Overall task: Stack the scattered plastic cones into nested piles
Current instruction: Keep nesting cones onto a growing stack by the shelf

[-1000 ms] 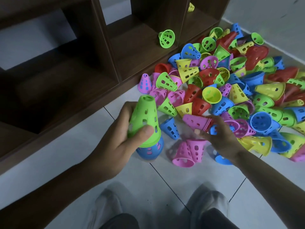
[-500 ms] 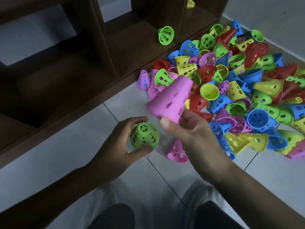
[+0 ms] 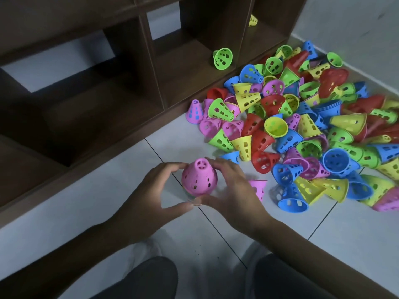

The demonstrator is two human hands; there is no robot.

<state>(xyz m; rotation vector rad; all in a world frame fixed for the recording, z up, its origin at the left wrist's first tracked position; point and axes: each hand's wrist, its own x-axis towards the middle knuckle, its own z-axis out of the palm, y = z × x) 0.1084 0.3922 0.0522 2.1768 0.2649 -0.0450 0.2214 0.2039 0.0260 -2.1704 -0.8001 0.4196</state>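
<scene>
A dark brown wooden cubby shelf [image 3: 90, 100] runs along the left edge of the pale tiled floor [image 3: 64, 216], one bright green perforated plastic cone [image 3: 223, 58] lying in a compartment. The left hand [image 3: 149, 199] curls its fingers and thumb round a pink perforated plastic cone [image 3: 199, 180] standing tip-up on the floor in front of the shelf. The right hand [image 3: 235, 190] grips the same cone from the other side. Further right, a heap of scattered coloured plastic cones [image 3: 313, 130] reaches toward the floor's far right corner.
</scene>
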